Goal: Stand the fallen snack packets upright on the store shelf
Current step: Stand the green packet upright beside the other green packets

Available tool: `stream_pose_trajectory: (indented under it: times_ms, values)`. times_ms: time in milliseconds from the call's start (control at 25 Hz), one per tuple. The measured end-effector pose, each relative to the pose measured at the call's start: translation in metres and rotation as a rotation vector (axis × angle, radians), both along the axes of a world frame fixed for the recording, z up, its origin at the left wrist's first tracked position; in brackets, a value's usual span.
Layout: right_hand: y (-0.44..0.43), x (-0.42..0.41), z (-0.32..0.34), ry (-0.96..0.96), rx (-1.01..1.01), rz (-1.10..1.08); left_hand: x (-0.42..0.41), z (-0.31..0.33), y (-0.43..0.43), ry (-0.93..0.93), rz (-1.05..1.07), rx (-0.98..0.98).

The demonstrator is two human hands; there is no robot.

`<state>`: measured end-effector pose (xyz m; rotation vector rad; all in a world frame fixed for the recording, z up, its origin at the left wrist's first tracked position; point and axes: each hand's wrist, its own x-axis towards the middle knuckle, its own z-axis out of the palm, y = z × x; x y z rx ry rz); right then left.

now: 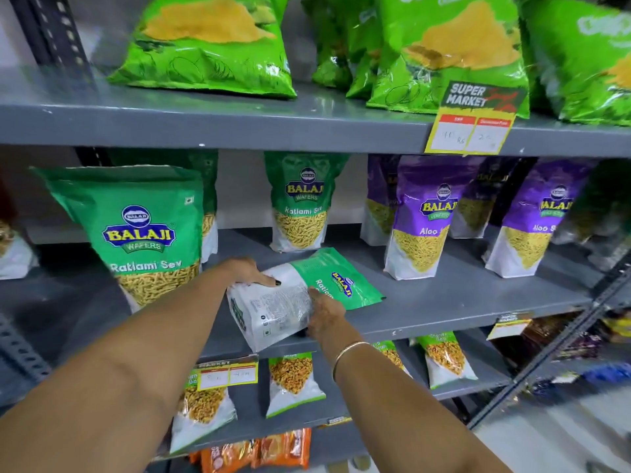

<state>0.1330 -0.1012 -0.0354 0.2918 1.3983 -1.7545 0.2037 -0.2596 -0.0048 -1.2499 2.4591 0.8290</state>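
Observation:
A green and white Ratlami Sev packet (300, 295) lies tilted on its side at the front of the grey middle shelf (444, 302), its white bottom end over the shelf edge. My left hand (249, 271) grips its upper left edge. My right hand (324, 315) holds its lower right side, fingers on the packet's face. A large upright Ratlami Sev packet (136, 230) stands to the left. A smaller upright one (302, 203) stands behind the fallen packet.
Two purple Aloo Sev packets (421, 220) (532, 223) stand to the right on the same shelf. Bright green bags (211, 42) fill the shelf above, with a price tag (471, 121). More packets (293, 380) stand on the shelf below.

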Motion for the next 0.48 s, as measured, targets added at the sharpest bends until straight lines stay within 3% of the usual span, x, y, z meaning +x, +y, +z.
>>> stream_pose_trajectory:
  times_ms: [120,280,480]
  values:
    - [-0.006,-0.002,0.009,0.050,-0.020,-0.129,0.003,0.002,0.003,0.081,0.088,0.146]
    - [-0.010,-0.010,0.025,0.311,0.030,-0.210,0.002,0.018,0.009,0.207,0.118,0.341]
    - [-0.014,-0.038,0.050,0.600,-0.098,-0.029,-0.005,0.029,0.022,0.443,0.197,0.249]
